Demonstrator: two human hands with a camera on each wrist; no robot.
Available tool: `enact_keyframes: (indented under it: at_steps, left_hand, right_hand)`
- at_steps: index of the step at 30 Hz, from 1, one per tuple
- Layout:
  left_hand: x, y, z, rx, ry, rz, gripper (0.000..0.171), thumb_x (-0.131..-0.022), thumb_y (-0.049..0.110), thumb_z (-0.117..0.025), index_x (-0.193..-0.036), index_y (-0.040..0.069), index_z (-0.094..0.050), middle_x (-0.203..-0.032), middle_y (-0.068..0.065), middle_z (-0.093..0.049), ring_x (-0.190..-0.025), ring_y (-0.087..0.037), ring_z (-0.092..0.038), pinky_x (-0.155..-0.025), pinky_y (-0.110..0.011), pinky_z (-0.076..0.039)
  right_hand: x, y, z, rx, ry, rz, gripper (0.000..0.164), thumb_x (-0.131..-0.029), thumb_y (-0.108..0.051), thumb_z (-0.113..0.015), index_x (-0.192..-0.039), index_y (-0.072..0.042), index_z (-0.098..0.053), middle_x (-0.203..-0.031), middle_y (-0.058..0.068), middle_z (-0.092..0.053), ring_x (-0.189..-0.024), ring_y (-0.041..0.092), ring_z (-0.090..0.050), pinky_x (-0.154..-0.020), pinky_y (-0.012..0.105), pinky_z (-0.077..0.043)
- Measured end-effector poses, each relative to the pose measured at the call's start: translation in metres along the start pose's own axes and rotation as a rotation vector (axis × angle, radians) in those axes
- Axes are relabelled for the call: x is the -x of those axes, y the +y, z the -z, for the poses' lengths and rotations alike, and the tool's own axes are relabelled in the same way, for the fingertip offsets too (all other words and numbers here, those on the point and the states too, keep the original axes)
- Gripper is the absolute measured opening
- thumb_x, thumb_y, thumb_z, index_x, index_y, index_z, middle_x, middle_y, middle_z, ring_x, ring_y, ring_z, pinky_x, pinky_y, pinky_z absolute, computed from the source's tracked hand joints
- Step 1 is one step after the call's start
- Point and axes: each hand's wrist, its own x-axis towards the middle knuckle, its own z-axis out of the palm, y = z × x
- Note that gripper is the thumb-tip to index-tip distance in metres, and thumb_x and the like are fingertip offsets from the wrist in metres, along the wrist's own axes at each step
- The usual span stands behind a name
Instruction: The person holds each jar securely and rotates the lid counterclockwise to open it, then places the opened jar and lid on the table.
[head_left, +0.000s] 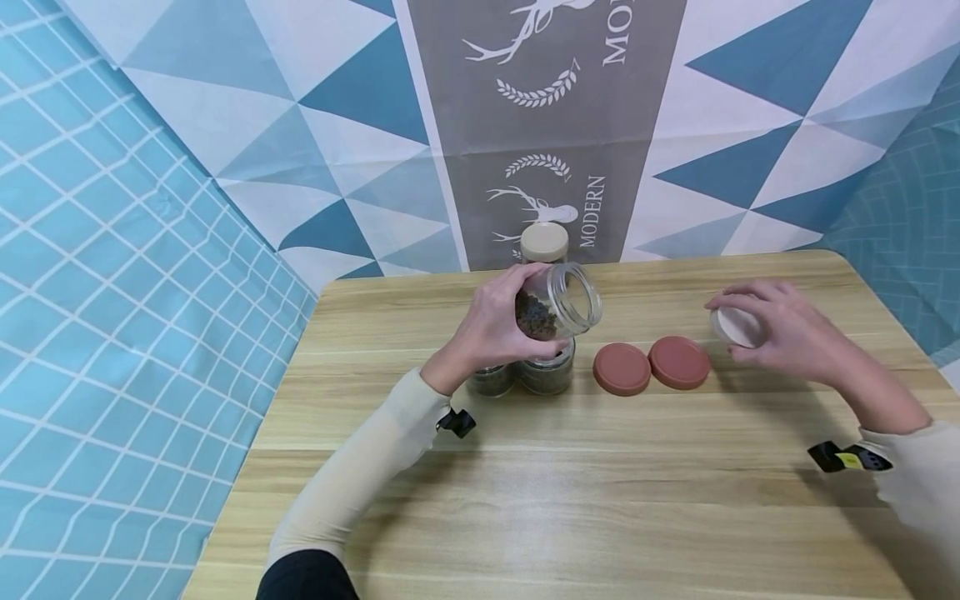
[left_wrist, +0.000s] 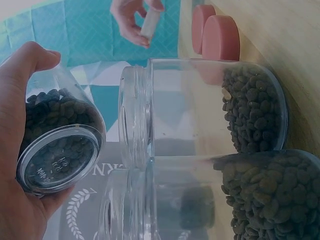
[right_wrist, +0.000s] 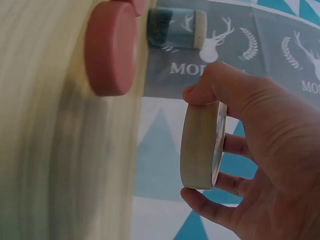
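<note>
My left hand [head_left: 495,312] grips an uncapped glass jar [left_wrist: 62,117] partly filled with dark beans. The jar is tilted, its mouth toward the right, above two more glass jars. Both standing jars, one nearer the lids [left_wrist: 190,107] and one beside it [left_wrist: 185,200], lack lids and hold dark beans in their lower part. Off to the right, my right hand [head_left: 787,329] pinches a cream lid [right_wrist: 202,145] by its rim, raised above the table. Two reddish lids, a left one [head_left: 622,369] and a right one [head_left: 679,362], lie side by side between the hands.
A capped jar with a cream lid [head_left: 544,242] stands at the table's back, behind my left hand. The wooden table [head_left: 570,500] ends at a patterned backdrop [head_left: 360,125]. A blue gridded sheet [head_left: 112,333] hangs along the left side.
</note>
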Motion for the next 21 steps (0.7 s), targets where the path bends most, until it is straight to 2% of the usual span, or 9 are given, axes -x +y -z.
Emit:
enact_keyframes:
  at_steps: [7,14,18,21]
  left_hand:
    - [-0.001,0.000,0.000,-0.012,0.004,-0.012,0.102,-0.069,0.037,-0.104,-0.151,-0.003,-0.059,-0.137,-0.018,-0.077,-0.121,-0.034,-0.078,-0.106,-0.046,-0.066]
    - [-0.002,0.000,0.000,-0.006,0.002,-0.014,0.102,-0.069,0.037,-0.104,-0.151,-0.003,-0.058,-0.138,-0.018,-0.076,-0.122,-0.033,-0.077,-0.106,-0.045,-0.066]
    - [-0.002,-0.001,0.000,0.001,0.004,-0.012,0.102,-0.069,0.037,-0.103,-0.151,-0.002,-0.058,-0.138,-0.018,-0.076,-0.123,-0.034,-0.077,-0.108,-0.045,-0.066]
    - [-0.002,-0.001,0.000,0.002,0.009,-0.012,0.101,-0.069,0.037,-0.103,-0.151,-0.002,-0.058,-0.138,-0.018,-0.076,-0.123,-0.035,-0.078,-0.108,-0.045,-0.066]
  right_hand:
    - [0.003,0.010,-0.013,-0.018,-0.098,-0.068,0.065,-0.076,-0.006,-0.099,-0.136,-0.011,-0.076,-0.144,0.029,-0.066,-0.122,0.056,-0.055,-0.077,0.060,-0.054]
    - [0.006,0.014,-0.020,-0.054,-0.183,-0.123,0.063,-0.081,-0.007,-0.096,-0.140,-0.008,-0.074,-0.145,0.030,-0.065,-0.124,0.052,-0.054,-0.083,0.060,-0.055]
    - [0.007,0.017,-0.023,-0.065,-0.217,-0.149,0.063,-0.083,-0.008,-0.095,-0.142,-0.007,-0.073,-0.148,0.031,-0.063,-0.125,0.051,-0.054,-0.085,0.057,-0.054]
    - [0.008,0.020,-0.025,-0.072,-0.231,-0.155,0.062,-0.084,-0.009,-0.094,-0.142,-0.006,-0.073,-0.147,0.032,-0.062,-0.123,0.050,-0.054,-0.082,0.051,-0.052]
